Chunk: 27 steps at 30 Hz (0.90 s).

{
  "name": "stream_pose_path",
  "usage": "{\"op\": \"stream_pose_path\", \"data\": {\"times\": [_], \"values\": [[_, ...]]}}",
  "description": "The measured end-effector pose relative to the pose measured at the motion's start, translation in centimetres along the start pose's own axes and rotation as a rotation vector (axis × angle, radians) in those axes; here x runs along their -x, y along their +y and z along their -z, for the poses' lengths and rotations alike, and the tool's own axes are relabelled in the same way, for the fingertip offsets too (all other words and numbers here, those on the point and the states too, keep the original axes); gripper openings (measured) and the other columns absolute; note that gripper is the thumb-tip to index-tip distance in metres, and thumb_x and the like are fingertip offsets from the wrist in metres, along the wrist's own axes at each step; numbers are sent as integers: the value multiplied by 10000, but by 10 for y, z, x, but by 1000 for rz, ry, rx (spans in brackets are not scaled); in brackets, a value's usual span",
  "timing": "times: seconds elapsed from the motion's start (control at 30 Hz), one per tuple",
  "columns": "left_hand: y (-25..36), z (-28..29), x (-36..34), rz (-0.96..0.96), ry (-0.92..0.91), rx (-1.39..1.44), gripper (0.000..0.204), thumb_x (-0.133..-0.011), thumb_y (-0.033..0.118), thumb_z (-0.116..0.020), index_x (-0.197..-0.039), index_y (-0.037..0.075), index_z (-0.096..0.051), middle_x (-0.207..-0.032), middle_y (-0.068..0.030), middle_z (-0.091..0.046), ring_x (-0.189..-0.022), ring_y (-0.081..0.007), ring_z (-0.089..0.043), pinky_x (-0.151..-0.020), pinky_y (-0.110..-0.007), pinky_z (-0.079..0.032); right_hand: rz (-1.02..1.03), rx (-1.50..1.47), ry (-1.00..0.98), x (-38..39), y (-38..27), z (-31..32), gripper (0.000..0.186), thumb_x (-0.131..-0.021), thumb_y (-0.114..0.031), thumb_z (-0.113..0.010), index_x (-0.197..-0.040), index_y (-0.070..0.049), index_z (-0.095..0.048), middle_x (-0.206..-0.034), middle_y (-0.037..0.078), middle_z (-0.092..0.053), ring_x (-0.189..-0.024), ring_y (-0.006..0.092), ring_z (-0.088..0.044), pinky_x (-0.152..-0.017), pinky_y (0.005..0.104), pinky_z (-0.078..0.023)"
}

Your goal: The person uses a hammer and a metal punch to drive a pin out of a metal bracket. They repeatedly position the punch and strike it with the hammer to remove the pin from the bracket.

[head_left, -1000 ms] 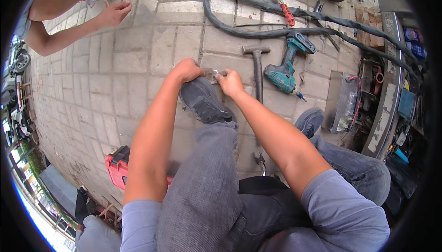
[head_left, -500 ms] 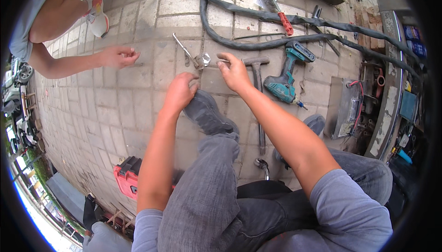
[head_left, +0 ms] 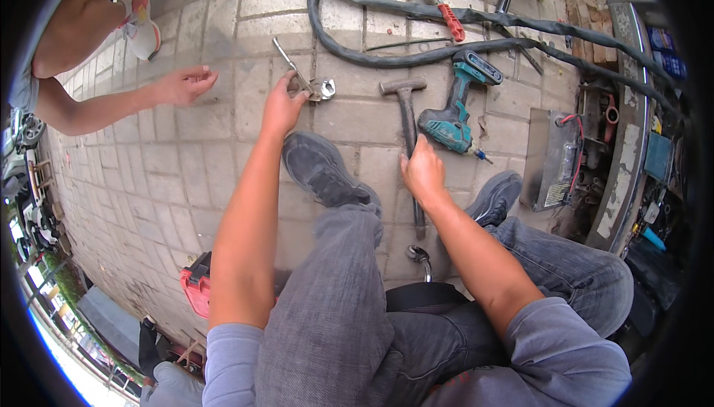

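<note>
Your left hand [head_left: 283, 108], well left of the hammer [head_left: 408, 118], has its thumb and first finger partly bent, a small gap between them. They touch a metal rod [head_left: 283, 52] where it meets a silvery metal piece [head_left: 320, 89], which rests on the paving level with the hammer's head; you cannot tell how firmly they press. Your right hand [head_left: 425, 171] lies over the hammer's handle, fingers curled, thumb along its left side. You cannot tell whether they close around it.

Around you, far left of the hammer, another person's hand [head_left: 186, 85] hangs half curled, with a pale shoe [head_left: 141, 33] beyond it. A red case [head_left: 196, 289], partly hidden by your left forearm, sits left of the hammer and nearer you. Your left shoe [head_left: 320, 165] stands between that forearm and the hammer. A thick dark hose [head_left: 387, 60] loops beyond the hammer's head, and a short metal tool [head_left: 418, 254] lies below its handle end. Just right of the hammer is a teal drill [head_left: 446, 128], crowding your right fingertips; farther off is a red-handled brush [head_left: 451, 22].

You can count one rod, one case, one hammer, one drill and one brush.
</note>
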<state>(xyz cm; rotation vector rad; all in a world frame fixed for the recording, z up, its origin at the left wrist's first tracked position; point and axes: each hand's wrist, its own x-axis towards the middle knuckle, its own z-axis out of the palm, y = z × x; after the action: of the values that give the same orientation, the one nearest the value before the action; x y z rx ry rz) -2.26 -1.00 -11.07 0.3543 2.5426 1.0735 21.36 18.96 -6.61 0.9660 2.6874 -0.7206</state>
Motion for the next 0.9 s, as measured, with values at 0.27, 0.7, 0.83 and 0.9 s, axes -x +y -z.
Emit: {"op": "stream_pose_path", "data": {"times": [0.27,0.7,0.83,0.9], "values": [[48,1,10,12,-149,-306,503,-762,105,-705,-1241,66,-559,-1088,-163,-628,-986,-275,-616,-822,-347,-484,-117,-366,-349,-13,26,-5,339,-788,-107,-629,-1051,13,-452,-790,178,-594,-696,317,-633,-637,441,-533],[43,13,-12,-356,-367,-663,243,-792,224,-693,-1024,155,-673,-1004,-72,-626,-1036,-286,-553,-959,-479,-370,-614,-1247,-649,-10,-5,24,233,-919,-221,-594,-895,-106,-393,-592,18,-463,-407,120,-435,-372,298,-388],[24,16,1,-210,-414,-416,259,-822,256,-673,-1033,106,-664,-930,-136,-637,-873,-333,-603,-824,-415,-455,-564,-1134,-609,-9,-10,25,224,-923,-239,-588,-908,-86,-424,-601,21,-476,-407,123,-447,-370,297,-399],[18,17,5,-216,-380,-311,258,-829,260,-668,-1014,80,-667,-922,-154,-643,-841,-343,-610,-767,-405,-473,-539,-1073,-582,-8,-14,22,226,-924,-247,-586,-902,-80,-436,-603,22,-481,-407,125,-454,-368,296,-401]]}}
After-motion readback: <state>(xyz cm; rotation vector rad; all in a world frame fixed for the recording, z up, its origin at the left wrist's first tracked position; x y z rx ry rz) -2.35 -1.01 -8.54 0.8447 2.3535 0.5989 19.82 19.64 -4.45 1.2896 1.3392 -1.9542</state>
